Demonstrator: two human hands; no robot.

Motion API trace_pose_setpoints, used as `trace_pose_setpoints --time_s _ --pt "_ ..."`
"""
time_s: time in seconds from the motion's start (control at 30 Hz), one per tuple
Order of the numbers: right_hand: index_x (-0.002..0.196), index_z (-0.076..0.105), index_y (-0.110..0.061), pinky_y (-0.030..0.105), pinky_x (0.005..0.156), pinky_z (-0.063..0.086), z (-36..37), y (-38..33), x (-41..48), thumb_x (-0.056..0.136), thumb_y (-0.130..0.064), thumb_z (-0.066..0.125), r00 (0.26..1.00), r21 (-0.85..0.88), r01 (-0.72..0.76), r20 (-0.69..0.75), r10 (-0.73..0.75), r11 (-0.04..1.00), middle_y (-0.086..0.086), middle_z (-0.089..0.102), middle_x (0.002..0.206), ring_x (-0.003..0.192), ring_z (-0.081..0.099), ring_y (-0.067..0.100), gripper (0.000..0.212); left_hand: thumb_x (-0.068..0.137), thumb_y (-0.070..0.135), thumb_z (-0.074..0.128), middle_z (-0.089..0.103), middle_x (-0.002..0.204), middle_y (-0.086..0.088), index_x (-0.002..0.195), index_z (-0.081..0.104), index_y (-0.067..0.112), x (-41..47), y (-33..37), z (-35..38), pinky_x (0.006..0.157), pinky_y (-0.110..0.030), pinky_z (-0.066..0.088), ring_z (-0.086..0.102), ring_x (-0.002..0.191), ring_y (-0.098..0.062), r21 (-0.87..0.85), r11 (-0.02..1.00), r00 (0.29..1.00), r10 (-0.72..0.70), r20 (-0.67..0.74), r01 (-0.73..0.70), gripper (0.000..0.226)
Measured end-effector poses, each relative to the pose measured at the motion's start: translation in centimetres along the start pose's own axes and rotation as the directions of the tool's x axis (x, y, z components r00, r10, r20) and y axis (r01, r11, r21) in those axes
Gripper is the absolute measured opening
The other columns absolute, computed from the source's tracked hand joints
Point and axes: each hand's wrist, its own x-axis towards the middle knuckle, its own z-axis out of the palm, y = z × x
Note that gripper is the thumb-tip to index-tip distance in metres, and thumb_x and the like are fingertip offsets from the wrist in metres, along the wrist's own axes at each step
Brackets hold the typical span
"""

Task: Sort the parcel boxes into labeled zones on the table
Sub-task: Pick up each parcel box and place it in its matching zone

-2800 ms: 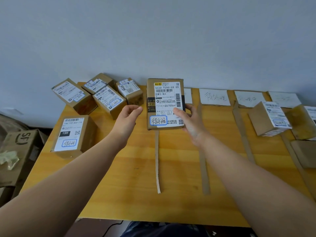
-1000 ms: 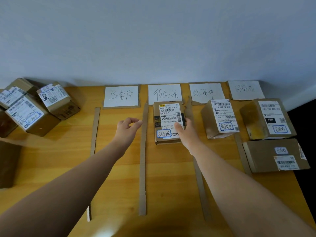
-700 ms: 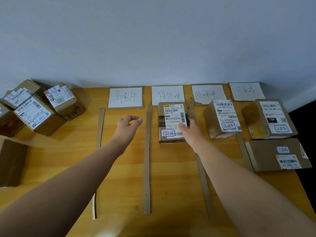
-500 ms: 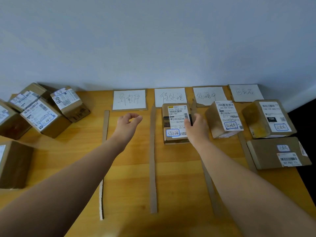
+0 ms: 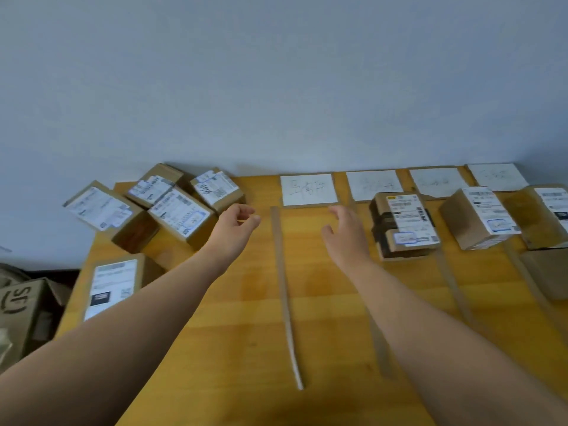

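A flat brown parcel box point(image 5: 404, 226) with a white label lies in the second zone, below its paper sign point(image 5: 373, 185). My right hand point(image 5: 345, 233) hovers open just left of it, touching nothing. My left hand point(image 5: 235, 230) is open too, fingers curled, near a cluster of unsorted boxes point(image 5: 181, 213) at the table's back left. Another unsorted box point(image 5: 115, 285) lies near the left edge. The first zone, under its sign point(image 5: 307, 189), holds no box. The frame is blurred.
Cardboard strips point(image 5: 284, 290) divide the wooden table point(image 5: 246, 333) into zones. Sorted boxes sit in the third zone point(image 5: 478, 218) and the fourth zone point(image 5: 547, 216). A large SF carton point(image 5: 21, 305) stands on the floor at the left. A wall runs behind the table.
My right hand has let go of the flat box in the second zone and drawn back to the left. The view has swung left toward the unsorted boxes.
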Motion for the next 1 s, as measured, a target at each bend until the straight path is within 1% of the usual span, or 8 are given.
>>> trace_pose_setpoints --time_s 0.17,0.23,0.33,0.5,0.6,0.7,0.87,1.0 --pt "0.135 0.045 -0.019 0.025 0.094 0.039 6.8 -5.6 -3.2 0.096 -0.015 0.047 0.998 0.087 0.021 0.061 -0.027 0.996 0.000 0.045 0.139 0.129 0.042 0.015 0.039 0.094 0.029 0.055 0.054 0.112 0.002 0.118 0.053 0.019 -0.6 -4.8 -8.4 0.072 -0.023 0.039 0.053 0.102 -0.016 0.088 0.996 0.999 0.024 -0.030 -0.021 0.026" --pt "0.134 0.046 -0.019 0.025 0.091 0.040 8.9 -7.5 -4.5 0.096 -0.015 0.048 0.996 0.108 0.027 0.085 -0.037 0.994 0.000 0.046 0.137 0.124 0.045 0.015 0.038 0.092 0.032 0.058 0.055 0.114 0.000 0.116 0.054 0.020 -0.8 -6.9 -11.2 0.081 -0.028 0.042 0.054 0.108 -0.020 0.125 0.992 0.998 0.022 -0.055 -0.015 0.027" --pt "0.134 0.046 -0.018 0.025 0.086 0.039 11.3 -9.9 -6.2 0.097 -0.015 0.048 0.989 0.114 0.032 0.137 -0.048 0.993 0.001 0.047 0.135 0.112 0.048 0.014 0.038 0.090 0.033 0.057 0.050 0.128 -0.007 0.123 0.054 0.018 -1.2 -9.9 -14.7 0.101 -0.041 0.040 0.045 0.122 -0.028 0.354 0.935 0.997 -0.001 -0.080 0.029 0.037" --pt "0.133 0.047 -0.017 0.029 0.095 0.041 14.5 -11.9 -8.3 0.095 -0.015 0.047 0.971 0.111 0.036 0.231 -0.060 0.993 0.002 0.049 0.131 0.120 0.049 0.018 0.038 0.092 0.034 0.055 0.032 0.145 -0.011 0.139 0.042 0.018 -2.0 -14.9 -19.1 0.107 -0.046 0.033 0.033 0.130 -0.036 0.524 0.827 0.979 -0.144 -0.147 0.201 0.052" --pt "0.130 0.049 -0.016 0.034 0.097 0.044 16.1 -12.1 -9.2 0.094 -0.015 0.047 0.959 0.106 -0.002 0.282 -0.028 0.994 0.003 0.051 0.126 0.116 0.050 0.018 0.036 0.091 0.033 0.057 0.035 0.143 -0.015 0.146 0.029 0.017 -2.4 -17.7 -20.6 0.098 -0.046 0.043 0.048 0.119 -0.036 0.388 0.857 0.941 -0.312 -0.132 0.339 0.063" --pt "0.124 0.054 -0.016 0.026 0.080 0.046 17.5 -12.1 -9.7 0.094 -0.016 0.049 0.932 0.106 -0.091 0.360 0.047 0.990 0.002 0.056 0.114 0.100 0.054 0.016 0.031 0.093 0.036 0.056 0.052 0.132 -0.011 0.150 0.017 0.015 -2.8 -19.2 -20.8 0.084 -0.043 0.051 0.058 0.102 -0.029 0.194 0.893 0.914 -0.401 -0.067 0.406 0.072" --pt "0.123 0.055 -0.018 0.033 0.092 0.048 20.4 -12.1 -11.1 0.095 -0.039 0.052 0.793 0.161 -0.349 0.576 0.199 0.923 -0.003 0.060 0.116 0.106 0.056 0.015 0.035 0.092 0.044 0.056 0.066 0.107 -0.007 0.144 0.029 0.021 -3.1 -19.3 -18.7 0.069 -0.038 0.056 0.066 0.087 -0.024 0.086 0.913 0.908 -0.406 0.106 0.398 0.063" --pt "0.124 0.054 -0.020 0.034 0.088 0.047 21.5 -12.1 -12.0 0.096 -0.051 0.043 0.691 0.187 -0.498 0.676 0.256 0.847 -0.005 0.068 0.110 0.104 0.060 0.016 0.044 0.094 0.046 0.051 0.061 0.094 0.004 0.138 0.037 0.015 -4.1 -18.8 -16.9 0.058 -0.029 0.050 0.061 0.079 -0.015 -0.039 0.880 0.864 -0.454 0.217 0.473 0.056"
